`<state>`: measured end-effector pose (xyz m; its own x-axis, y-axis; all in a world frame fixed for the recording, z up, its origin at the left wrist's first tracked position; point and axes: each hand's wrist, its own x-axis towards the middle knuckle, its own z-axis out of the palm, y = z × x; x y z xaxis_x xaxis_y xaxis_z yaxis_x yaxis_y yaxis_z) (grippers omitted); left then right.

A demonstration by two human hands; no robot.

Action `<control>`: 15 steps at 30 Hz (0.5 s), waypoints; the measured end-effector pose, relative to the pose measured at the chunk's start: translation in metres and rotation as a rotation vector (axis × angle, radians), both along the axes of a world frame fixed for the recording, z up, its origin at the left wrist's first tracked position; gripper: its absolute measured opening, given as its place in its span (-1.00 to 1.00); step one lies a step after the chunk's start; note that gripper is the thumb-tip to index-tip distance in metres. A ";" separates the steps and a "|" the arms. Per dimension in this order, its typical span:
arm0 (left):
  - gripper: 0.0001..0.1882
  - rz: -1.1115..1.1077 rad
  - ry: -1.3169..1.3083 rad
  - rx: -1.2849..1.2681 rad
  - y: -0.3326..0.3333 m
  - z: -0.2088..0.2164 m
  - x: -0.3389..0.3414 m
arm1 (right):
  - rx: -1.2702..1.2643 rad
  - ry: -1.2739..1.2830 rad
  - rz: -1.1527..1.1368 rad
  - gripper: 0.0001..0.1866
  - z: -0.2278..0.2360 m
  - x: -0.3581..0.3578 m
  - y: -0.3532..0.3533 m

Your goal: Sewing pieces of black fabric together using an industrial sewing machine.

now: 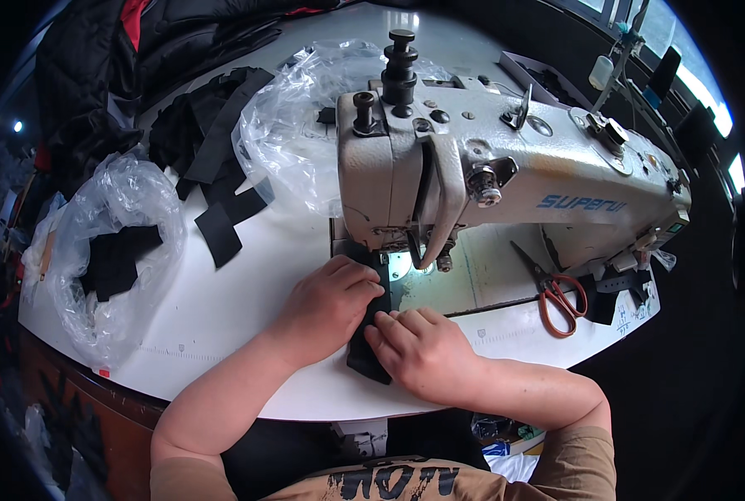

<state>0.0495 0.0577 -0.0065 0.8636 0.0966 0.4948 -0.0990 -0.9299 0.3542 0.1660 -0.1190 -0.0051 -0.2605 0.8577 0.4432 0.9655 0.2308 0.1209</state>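
A narrow strip of black fabric (pixel 367 349) runs from under the needle area of a white sewing machine (pixel 506 179) toward me, its near end close to the table's front edge. My left hand (pixel 337 302) is closed on the strip's left side, just in front of the machine's head. Slightly nearer and to the right, my right hand (pixel 418 346) grips the strip's right edge, fingers bent. The two hands almost touch. A small lamp lights the plate beside the needle; the needle itself is hidden by the machine's head.
Red-handled scissors (pixel 563 307) lie at the right, beside black scraps (pixel 599 299). A clear plastic bag (pixel 134 196) with black pieces stands at the left; another clear bag (pixel 293 125) lies behind. Loose black fabric pieces (pixel 219 234) and a dark quilted garment (pixel 80 92) occupy the back left.
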 end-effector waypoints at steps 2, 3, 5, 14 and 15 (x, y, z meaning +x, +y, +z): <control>-0.73 -0.022 0.001 0.005 0.001 -0.002 -0.001 | -0.004 0.008 0.008 -0.57 0.001 0.000 0.000; -0.73 -0.020 -0.001 0.005 0.002 -0.002 -0.001 | -0.009 0.016 0.017 -0.58 0.002 0.000 -0.001; -0.73 -0.044 -0.005 0.019 0.002 -0.003 -0.001 | -0.002 0.017 0.018 -0.59 0.000 -0.001 -0.001; -0.73 -0.122 0.060 -0.167 -0.008 -0.001 -0.021 | -0.014 0.118 0.007 -0.72 -0.004 -0.004 -0.007; -0.73 -0.113 0.059 -0.169 -0.012 0.001 -0.028 | -0.017 0.117 0.016 -0.72 -0.002 -0.008 -0.011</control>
